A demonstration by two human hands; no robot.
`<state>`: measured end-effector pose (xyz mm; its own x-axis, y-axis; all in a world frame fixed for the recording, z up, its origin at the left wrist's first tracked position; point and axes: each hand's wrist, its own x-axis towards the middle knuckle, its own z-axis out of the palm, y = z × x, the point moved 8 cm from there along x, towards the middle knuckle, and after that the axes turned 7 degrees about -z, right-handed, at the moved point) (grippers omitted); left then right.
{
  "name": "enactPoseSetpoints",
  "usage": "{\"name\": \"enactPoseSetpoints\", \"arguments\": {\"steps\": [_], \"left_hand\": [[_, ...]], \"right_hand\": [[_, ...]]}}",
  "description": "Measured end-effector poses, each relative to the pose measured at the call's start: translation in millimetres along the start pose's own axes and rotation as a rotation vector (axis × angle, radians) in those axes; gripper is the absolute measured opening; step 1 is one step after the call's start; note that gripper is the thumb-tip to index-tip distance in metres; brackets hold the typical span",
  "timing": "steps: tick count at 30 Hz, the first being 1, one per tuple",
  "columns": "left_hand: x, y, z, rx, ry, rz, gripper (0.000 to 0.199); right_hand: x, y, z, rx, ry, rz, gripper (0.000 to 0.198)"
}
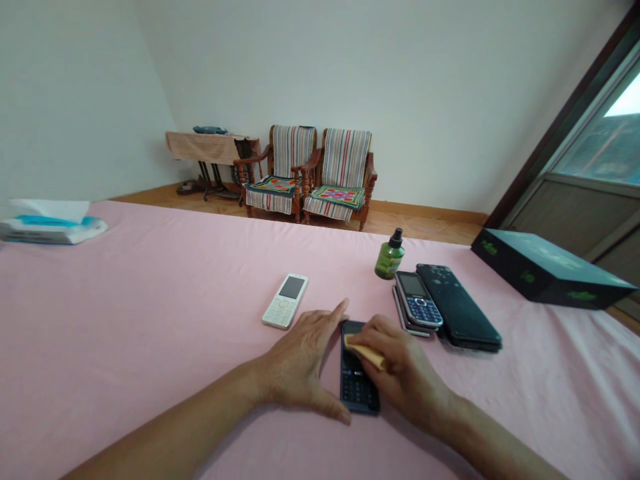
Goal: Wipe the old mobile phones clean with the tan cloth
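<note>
A dark keypad phone point(357, 393) lies face up on the pink cloth in front of me. My right hand point(400, 367) pinches a folded yellow cloth point(371, 355) and presses it on the phone's screen. My left hand point(305, 363) rests along the phone's left side, thumb and fingers spread wide, thumb near the lower corner and fingertips by the upper corner. A white keypad phone point(286, 301) lies a little beyond my left hand. To the right, a blue keypad phone point(419, 300) sits on top of another device, beside a long black case point(457, 307).
A green spray bottle point(389, 256) stands upright behind the phones. The black box point(545, 267) occupies the right far edge, and a tissue pack point(53, 223) the left. The pink tablecloth point(175, 280) covers the surface. Two wooden chairs point(336, 167) stand beyond it against the wall.
</note>
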<state>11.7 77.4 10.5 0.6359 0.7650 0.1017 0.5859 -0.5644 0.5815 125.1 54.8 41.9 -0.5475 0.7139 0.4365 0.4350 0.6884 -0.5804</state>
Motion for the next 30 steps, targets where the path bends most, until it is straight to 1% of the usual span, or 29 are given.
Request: {"name": "enactPoseSetpoints", "arguments": {"steps": [5, 8, 12, 14, 16, 22, 25, 27, 28, 30], "left_hand": [[0, -3, 1, -0.039, 0.018, -0.011, 0.151], [0, -1, 0, -0.046, 0.025, -0.009, 0.151], [1, 2, -1, -0.047, 0.021, -0.01, 0.146], [1, 2, -1, -0.042, 0.019, -0.013, 0.145], [2, 3, -2, -0.037, 0.018, -0.011, 0.144], [2, 5, -1, -0.021, 0.002, 0.0, 0.139], [3, 5, -2, -0.012, -0.003, 0.001, 0.132], [4, 6, -2, -0.002, -0.016, 0.008, 0.126], [4, 6, -2, 0.005, -0.024, 0.011, 0.122], [4, 7, -3, 0.021, -0.033, 0.015, 0.116]], "right_hand": [[25, 23, 0, -0.068, -0.026, -0.025, 0.021], [28, 25, 5, -0.108, -0.056, -0.02, 0.024], [17, 9, 16, -0.11, -0.151, -0.067, 0.027], [8, -2, 18, -0.117, -0.157, -0.087, 0.028], [-1, -9, 21, -0.121, -0.156, -0.079, 0.028], [-22, -25, 31, -0.111, -0.219, -0.073, 0.015], [-29, -29, 27, -0.092, -0.177, -0.081, 0.017], [-32, -29, 21, -0.027, -0.127, -0.083, 0.018], [-32, -27, 17, 0.012, -0.089, -0.075, 0.018], [-32, -16, 6, 0.054, 0.02, -0.011, 0.017]]}}
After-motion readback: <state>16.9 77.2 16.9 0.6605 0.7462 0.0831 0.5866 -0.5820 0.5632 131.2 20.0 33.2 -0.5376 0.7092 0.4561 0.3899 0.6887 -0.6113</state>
